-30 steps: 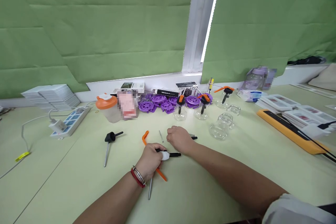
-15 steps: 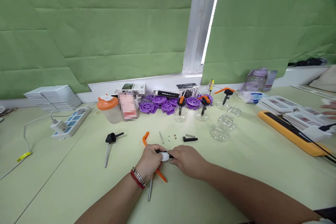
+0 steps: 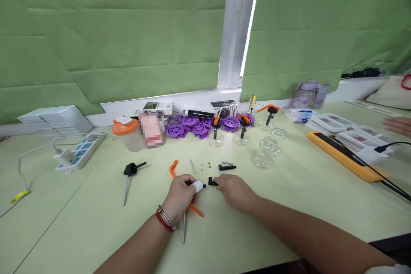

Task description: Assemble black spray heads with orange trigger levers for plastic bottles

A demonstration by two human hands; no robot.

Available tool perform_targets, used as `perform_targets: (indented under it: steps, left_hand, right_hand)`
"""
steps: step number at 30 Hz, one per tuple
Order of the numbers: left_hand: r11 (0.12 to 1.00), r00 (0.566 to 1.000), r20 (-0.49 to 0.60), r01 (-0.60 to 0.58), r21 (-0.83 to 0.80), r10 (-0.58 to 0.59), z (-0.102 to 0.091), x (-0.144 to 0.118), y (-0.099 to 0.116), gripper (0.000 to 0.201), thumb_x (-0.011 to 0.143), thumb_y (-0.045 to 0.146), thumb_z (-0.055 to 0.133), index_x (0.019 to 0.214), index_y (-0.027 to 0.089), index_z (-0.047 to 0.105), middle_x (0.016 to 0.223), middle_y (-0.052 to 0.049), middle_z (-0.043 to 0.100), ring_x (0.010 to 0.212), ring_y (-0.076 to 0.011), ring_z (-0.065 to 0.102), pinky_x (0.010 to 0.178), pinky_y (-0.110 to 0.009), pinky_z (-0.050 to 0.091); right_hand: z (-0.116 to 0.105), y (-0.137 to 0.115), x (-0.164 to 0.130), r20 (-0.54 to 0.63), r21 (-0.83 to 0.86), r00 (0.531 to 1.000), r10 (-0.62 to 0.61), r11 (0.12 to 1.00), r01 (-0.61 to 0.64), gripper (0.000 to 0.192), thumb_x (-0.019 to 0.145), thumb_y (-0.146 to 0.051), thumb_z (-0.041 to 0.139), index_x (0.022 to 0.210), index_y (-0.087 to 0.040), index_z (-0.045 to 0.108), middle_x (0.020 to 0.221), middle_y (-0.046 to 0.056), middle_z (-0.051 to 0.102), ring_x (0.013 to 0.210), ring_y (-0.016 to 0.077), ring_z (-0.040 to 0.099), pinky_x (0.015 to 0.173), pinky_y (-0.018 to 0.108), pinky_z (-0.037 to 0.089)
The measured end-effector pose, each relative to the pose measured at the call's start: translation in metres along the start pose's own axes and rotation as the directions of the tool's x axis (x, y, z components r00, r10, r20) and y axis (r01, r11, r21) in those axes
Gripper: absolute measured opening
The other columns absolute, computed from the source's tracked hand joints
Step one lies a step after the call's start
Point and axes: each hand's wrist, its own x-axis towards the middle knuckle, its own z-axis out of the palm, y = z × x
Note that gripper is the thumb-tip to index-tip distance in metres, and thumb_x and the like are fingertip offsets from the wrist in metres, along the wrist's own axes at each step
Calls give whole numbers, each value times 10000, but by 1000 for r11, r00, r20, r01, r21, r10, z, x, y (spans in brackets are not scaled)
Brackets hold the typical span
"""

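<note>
My left hand [image 3: 178, 195], its thumb wrapped in white, is closed around a black fitting [image 3: 188, 183], mostly covered by the fingers. A metal rod [image 3: 184, 227] sticks out below that hand. Between the fingers of my right hand [image 3: 236, 192] is a small black L-shaped plastic piece [image 3: 212, 181], a short gap from the left thumb. An orange bent lever [image 3: 174, 168] shows above and below the left hand, its middle hidden. Just beyond lie a thin metal pin [image 3: 192, 166], several tiny bits [image 3: 209, 165], and a black piece [image 3: 227, 168] beside a spring [image 3: 227, 163].
Another black fitting with a rod [image 3: 130, 169] lies to the left. Behind are purple plastic discs [image 3: 192, 121], glass jars [image 3: 261, 158], an orange-lidded cup [image 3: 125, 126] and a power strip [image 3: 81, 152]. At right, another person's hand [image 3: 398, 125] appears near white trays and a yellow-black bar [image 3: 345, 156].
My hands have drawn apart. The black piece in my right hand is now separate from what the left holds and more of it shows. The view has shifted slightly.
</note>
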Motion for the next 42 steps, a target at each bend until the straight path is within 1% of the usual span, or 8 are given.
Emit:
perform_targets:
  steps: [4,8,15,21,24,28,38,42]
  left_hand:
    - [954,976,-79,-180,239,204,2,5,-5,150,659,298,640,620,162,589,560,-6,539,512,-124,466,499,-252,366]
    - [808,883,-68,-393,439,465,-2,13,-11,99,681,254,603,630,170,607,785,-47,602,745,-182,541,686,-306,425]
    - [612,800,-3,-457,646,600,-6,20,-17,100,744,236,547,754,181,630,856,-58,611,845,-212,542,770,-341,421]
    - [304,702,178,-503,809,689,1,8,-6,193,752,328,595,875,199,667,972,-64,641,927,-246,536,880,-425,333]
    - [224,721,245,-488,843,649,6,5,-1,165,797,322,549,779,207,667,861,-39,655,853,-225,545,825,-410,333]
    - [234,767,204,-419,877,609,4,9,1,241,840,338,492,727,198,654,742,-32,635,757,-198,541,755,-369,339]
    - [205,791,163,-342,917,589,-16,17,7,332,863,374,452,631,179,587,681,-33,606,711,-183,530,748,-354,311]
    - [202,748,185,-394,897,638,-12,8,19,281,879,308,424,695,178,591,738,-35,617,738,-177,531,773,-355,313]
  right_hand:
    - [-6,7,-2,10,52,999,34,998,-35,202,877,-163,410,839,-170,608,810,61,570,703,160,544,605,262,362]
    - [-11,19,-5,-11,157,996,85,984,-82,222,876,-178,440,981,-186,635,970,84,583,827,177,571,702,290,406]
    - [-19,32,-9,-39,251,991,130,961,-116,144,816,-223,526,915,-195,627,937,51,639,815,183,576,707,305,423]
    - [-25,36,-9,-60,256,992,108,962,-89,153,794,-219,531,900,-208,641,956,48,642,853,190,579,725,306,429]
    - [-26,38,-9,-63,246,993,99,966,-81,149,788,-214,527,882,-212,642,947,44,643,844,189,581,714,301,431]
    - [-27,40,-10,-70,235,993,90,969,-71,154,787,-206,519,874,-223,645,938,35,643,834,185,580,713,301,432]
    - [-26,45,-9,-57,291,990,127,951,-105,165,799,-216,523,897,-239,654,954,28,655,837,186,594,716,310,436]
    - [-26,47,-9,-48,316,991,124,943,-103,169,802,-207,521,898,-233,658,944,33,661,830,186,598,716,312,436]
